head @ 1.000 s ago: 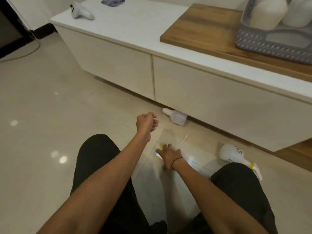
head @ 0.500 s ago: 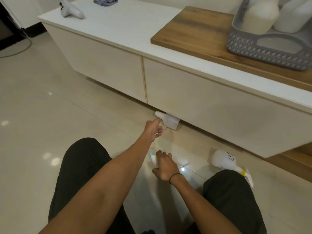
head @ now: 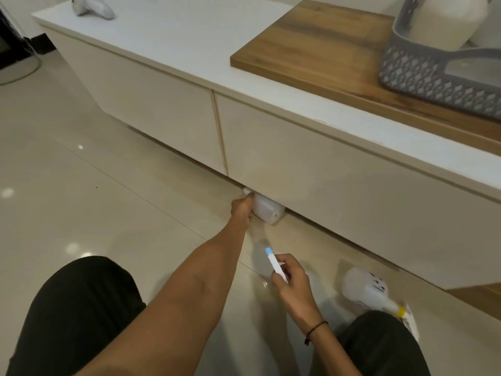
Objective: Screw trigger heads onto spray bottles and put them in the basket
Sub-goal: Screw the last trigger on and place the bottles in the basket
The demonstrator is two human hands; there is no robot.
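No legible text, brand name, number or sign appears on any surface in view; the only marking is a small dark blue printed motif on the translucent white plastic spray bottle (head: 364,287) lying on the floor at lower right; the motif resembles a simple drawn face; no letters in it can be resolved.

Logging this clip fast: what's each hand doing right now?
Left hand: closed on the bottle lying at the cabinet's foot.
Right hand: closed on the trigger head, held above the floor.
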